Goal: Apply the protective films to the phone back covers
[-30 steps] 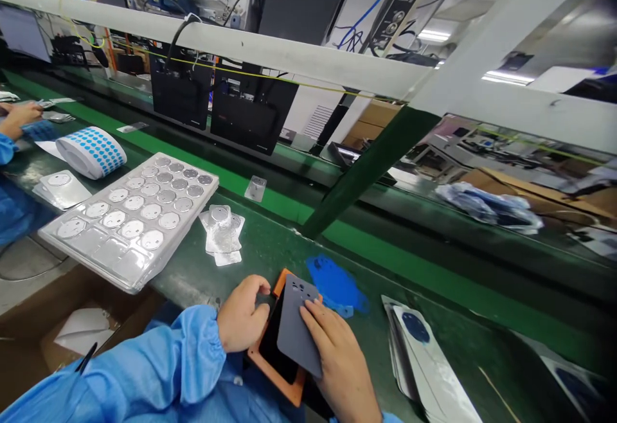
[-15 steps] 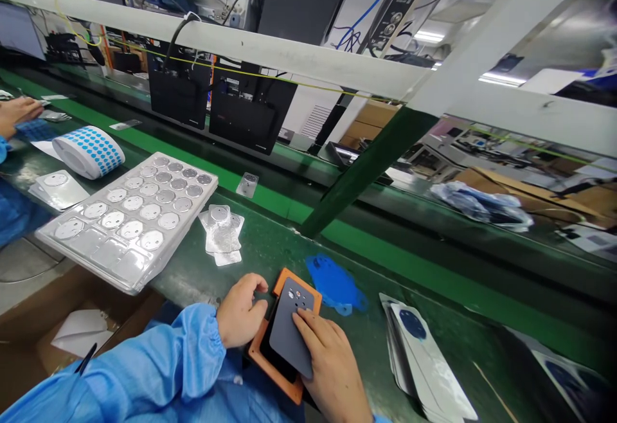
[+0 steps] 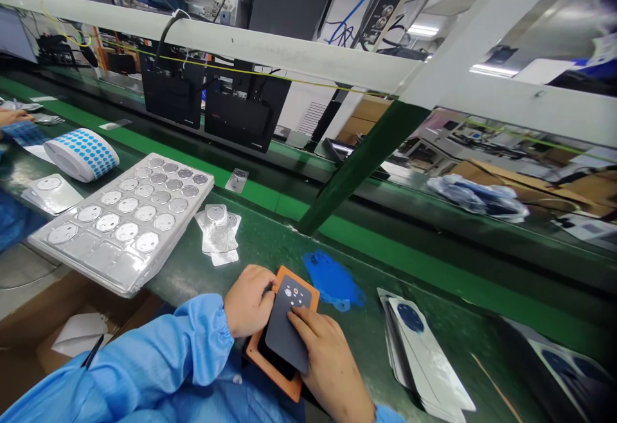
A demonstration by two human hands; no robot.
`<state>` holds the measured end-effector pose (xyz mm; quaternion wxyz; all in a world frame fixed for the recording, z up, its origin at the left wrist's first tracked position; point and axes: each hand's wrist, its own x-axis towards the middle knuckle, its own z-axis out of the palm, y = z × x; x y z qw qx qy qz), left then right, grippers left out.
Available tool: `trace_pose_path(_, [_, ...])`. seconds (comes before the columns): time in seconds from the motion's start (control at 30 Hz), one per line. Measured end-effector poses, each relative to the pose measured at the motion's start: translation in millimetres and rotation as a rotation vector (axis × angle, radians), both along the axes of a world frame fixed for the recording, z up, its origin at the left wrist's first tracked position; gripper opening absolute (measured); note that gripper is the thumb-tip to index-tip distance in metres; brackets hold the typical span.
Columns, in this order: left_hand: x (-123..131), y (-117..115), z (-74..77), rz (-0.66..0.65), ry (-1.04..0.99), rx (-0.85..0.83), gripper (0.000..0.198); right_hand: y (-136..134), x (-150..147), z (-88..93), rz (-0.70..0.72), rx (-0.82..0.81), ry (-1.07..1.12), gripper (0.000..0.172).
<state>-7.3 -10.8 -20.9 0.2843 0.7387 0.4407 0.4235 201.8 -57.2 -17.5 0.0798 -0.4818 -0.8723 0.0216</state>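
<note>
A dark grey phone back cover point(image 3: 284, 330) with several small holes at its upper end lies tilted over an orange fixture point(image 3: 270, 362). Something black shows between the two. My right hand point(image 3: 332, 359) holds the cover from the right, its fingers stretched over the face just below the holes; the thumb is hidden. At the upper left edge of the fixture, my left hand point(image 3: 248, 301) curls its index finger and thumb against the rim beside the cover. Crumpled blue film point(image 3: 332, 278) lies just beyond the fixture.
Left stands a clear tray point(image 3: 103, 265) of round silver pieces, with a stack of small clear pieces point(image 3: 219, 236) beside it. A roll of blue-dotted labels point(image 3: 81, 153) is farther left, near another person's hand point(image 3: 14, 116). Right lie pale flat panels point(image 3: 429, 352). A green post point(image 3: 361, 159) rises behind.
My left hand has moved right and its fingers have come against the fixture's edge. My right hand stays on the cover. The view has shifted slightly.
</note>
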Motion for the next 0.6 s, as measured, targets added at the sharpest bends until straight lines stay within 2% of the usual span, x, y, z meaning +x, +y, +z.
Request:
trace_pose_path(0.1, [13,14,-0.5,-0.085,0.147,0.045,0.029,-3,5,6.4,0.011,-0.039,0.011,0.057])
trace_pose_path(0.2, [24,22,-5.2,-0.159,0.328,0.050,0.025,1,16,22.3,0.049,-0.110,0.039,0.062])
trace_pose_path(0.27, [28,24,-7.5,-0.176,0.402,0.046,0.021,16,20,32.9,0.109,-0.196,0.076,0.061])
trace_pose_path(0.33, [29,22,-8.3,-0.155,0.429,0.026,0.019,43,15,36.9,0.092,-0.211,0.131,0.052])
trace_pose_path(0.4, [29,19,-8.7,-0.102,0.428,-0.001,0.020,76,0,31.5,-0.052,-0.104,0.177,0.042])
trace_pose_path(0.47, [27,15,-10.2,-0.014,0.407,-0.037,0.026,104,-23,18.7,-0.200,0.015,0.196,0.042])
trace_pose_path(0.53, [25,9,-12.9,0.078,0.380,-0.075,0.033,119,-43,3.1,-0.241,0.048,0.199,0.043])
trace_pose_path(0.6, [23,4,-15.3,0.132,0.371,-0.107,0.034,123,-54,-10.8,-0.236,0.063,0.167,0.043])
